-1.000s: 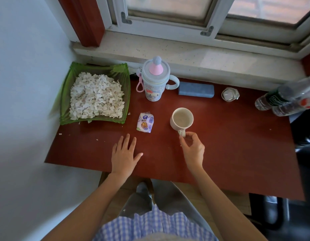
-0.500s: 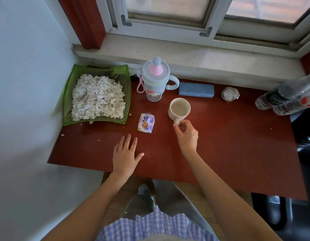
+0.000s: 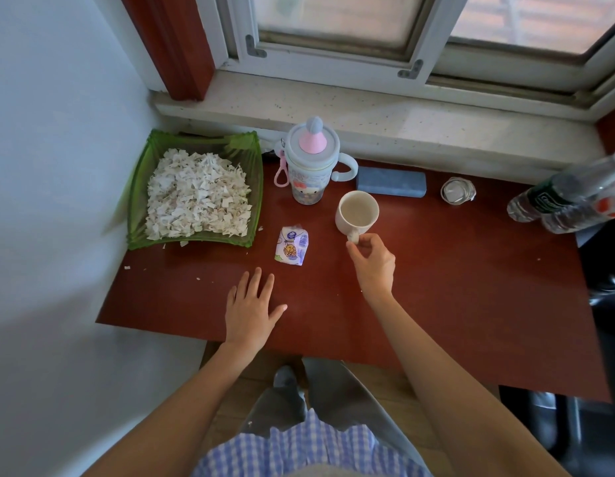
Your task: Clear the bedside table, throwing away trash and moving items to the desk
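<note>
- The right hand (image 3: pixel 373 261) pinches the handle of a cream mug (image 3: pixel 357 211) between thumb and fingers (image 3: pixel 355 245), which are closed around it; the mug sits upright on the red-brown counter (image 3: pixel 454 287), its inside looking empty.
- The left hand (image 3: pixel 249 309) lies flat, palm down, on the counter near its front edge, its fingers (image 3: pixel 256 280) spread and holding nothing.
- A small white printed packet (image 3: pixel 292 245) lies on the counter between the two hands, just in front of the tray and left of the mug.
- A green plastic tray (image 3: pixel 135 208) heaped with torn white paper scraps (image 3: pixel 196 197) sits in the back left corner against the wall; a few loose scraps lie on the counter beside it.
- A child's sippy cup (image 3: pixel 311 161) with a pale blue lid, pink spout cap, side handle and pink clip stands upright behind the mug, near the windowsill (image 3: pixel 437 129).
- A blue rectangular case (image 3: pixel 390 182) lies along the back edge, right of the sippy cup.
- A small clear glass jar (image 3: pixel 457 190) stands further right of the case.
- Two clear plastic bottles (image 3: pixel 571 197) lie tilted at the far right edge, touching each other.
- Grey trousers and a blue checked garment show below the counter's front edge.
</note>
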`<state>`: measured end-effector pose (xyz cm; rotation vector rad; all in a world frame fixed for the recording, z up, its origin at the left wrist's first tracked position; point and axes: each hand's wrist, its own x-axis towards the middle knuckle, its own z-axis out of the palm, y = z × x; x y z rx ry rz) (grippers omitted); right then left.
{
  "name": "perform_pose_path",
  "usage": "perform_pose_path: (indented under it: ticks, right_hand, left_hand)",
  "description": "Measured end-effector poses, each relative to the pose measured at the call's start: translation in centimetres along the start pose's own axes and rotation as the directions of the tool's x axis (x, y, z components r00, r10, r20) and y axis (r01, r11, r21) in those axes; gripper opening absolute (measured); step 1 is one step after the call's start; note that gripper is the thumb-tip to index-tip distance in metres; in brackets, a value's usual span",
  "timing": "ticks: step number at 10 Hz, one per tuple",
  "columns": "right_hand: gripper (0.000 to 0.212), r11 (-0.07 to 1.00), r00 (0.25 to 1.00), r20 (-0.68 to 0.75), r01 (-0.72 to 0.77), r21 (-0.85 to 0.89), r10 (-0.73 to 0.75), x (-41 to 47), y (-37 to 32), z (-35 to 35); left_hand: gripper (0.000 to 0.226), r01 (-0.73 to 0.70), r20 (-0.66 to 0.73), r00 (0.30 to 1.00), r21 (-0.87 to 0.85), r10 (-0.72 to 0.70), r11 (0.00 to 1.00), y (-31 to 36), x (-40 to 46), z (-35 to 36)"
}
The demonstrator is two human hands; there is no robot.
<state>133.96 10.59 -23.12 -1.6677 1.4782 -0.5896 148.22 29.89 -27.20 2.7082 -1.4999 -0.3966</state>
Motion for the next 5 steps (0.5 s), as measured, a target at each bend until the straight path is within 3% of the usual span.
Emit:
perform_pose_path:
  ticks: [5]
  right_hand:
    - [0.038,0.932,0.992,0.064,0.126,-0.341,-0.11,-4.3,1.7,-2.9]
  left_hand:
    - [0.065,0.025,0.084,0.996,-0.022,-0.023,0.999,0.8,0.3,-1.7]
